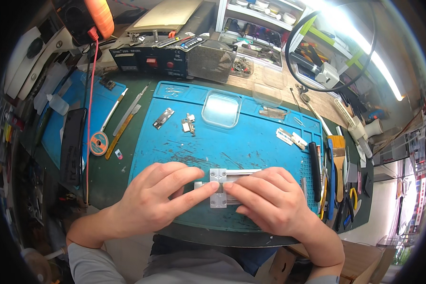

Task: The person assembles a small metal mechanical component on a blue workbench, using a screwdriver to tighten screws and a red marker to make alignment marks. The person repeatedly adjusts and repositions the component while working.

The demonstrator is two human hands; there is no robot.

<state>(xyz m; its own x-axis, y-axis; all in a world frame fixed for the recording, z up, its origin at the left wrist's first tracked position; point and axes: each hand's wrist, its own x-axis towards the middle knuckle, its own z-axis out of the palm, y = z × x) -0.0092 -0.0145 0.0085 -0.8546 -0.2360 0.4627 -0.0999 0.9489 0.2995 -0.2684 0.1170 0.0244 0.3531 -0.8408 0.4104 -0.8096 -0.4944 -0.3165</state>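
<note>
A silver metal clamp fixture (218, 201), with a screwed plate and parallel rails, lies on the blue work mat (175, 151) close in front of me. My left hand (156, 194) reaches in from the left; its index fingertip rests on the plate and the other fingers are spread above the mat. From the right, my right hand (272, 196) closes around the rails beside the plate, its index fingertip at the plate's edge and thumb nearer me. Whatever small part may lie under the fingertips is hidden. Beyond the fixture are a dark circuit board (164, 118) and a small metal-shielded board (189, 125).
A clear plastic box (221, 110) sits at the mat's far side. Razor blades (285, 136), a brush (339, 163) and pliers (353, 199) lie right. Left are a solder spool (99, 143), a craft knife (120, 134) and a phone (74, 146). A black machine (170, 61) stands behind.
</note>
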